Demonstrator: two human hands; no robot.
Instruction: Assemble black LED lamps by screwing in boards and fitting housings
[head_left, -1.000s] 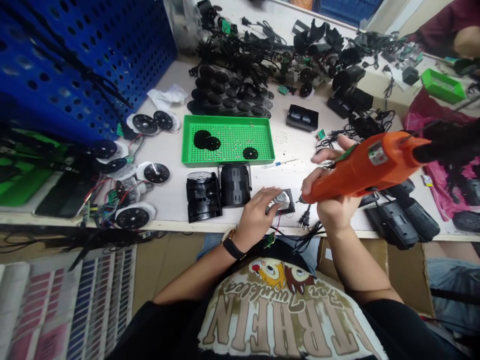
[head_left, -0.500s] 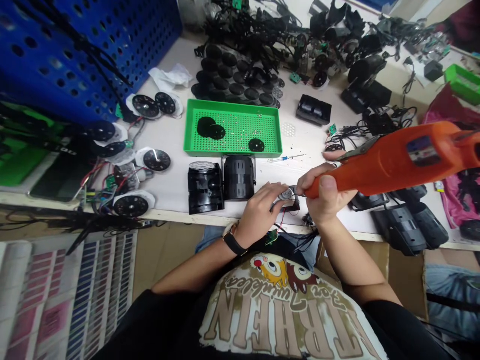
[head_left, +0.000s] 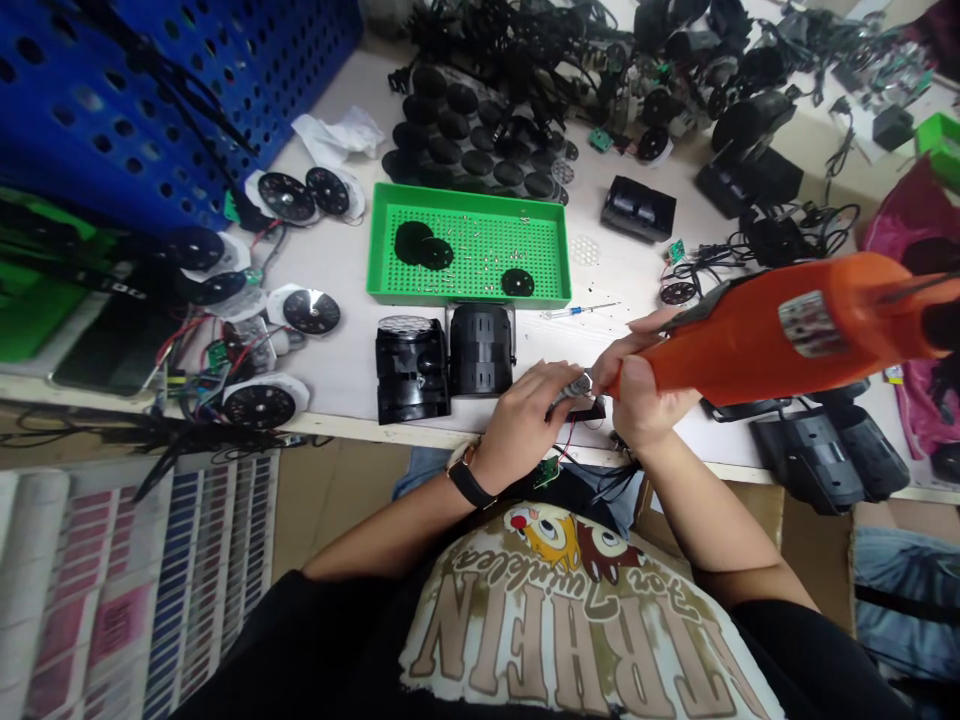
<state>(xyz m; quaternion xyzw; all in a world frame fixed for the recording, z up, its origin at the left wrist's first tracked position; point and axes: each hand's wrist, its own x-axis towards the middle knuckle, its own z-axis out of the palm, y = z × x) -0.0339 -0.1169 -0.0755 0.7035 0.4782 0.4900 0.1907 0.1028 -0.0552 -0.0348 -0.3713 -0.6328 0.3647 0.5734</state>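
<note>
My right hand (head_left: 645, 385) is wrapped round an orange glue gun (head_left: 780, 325), whose tip points left and down at a small black part with a round silver speaker (head_left: 577, 392). My left hand (head_left: 525, 420), with a dark watch on the wrist, is closed on that small part near the table's front edge (head_left: 352, 430). Red and black wires run from the part to a small green circuit board (head_left: 547, 470) hanging over the edge.
A green perforated tray (head_left: 465, 255) with black discs and screws lies behind two black housings (head_left: 442, 365). Round speaker discs with wires (head_left: 262, 405) lie left. A blue perforated crate (head_left: 150, 100) stands far left. Black parts and cables crowd the back; black housings (head_left: 825, 455) lie right.
The glue gun's tip came down and left from above the table to the small part in my left hand. The view tilted a little toward the table.
</note>
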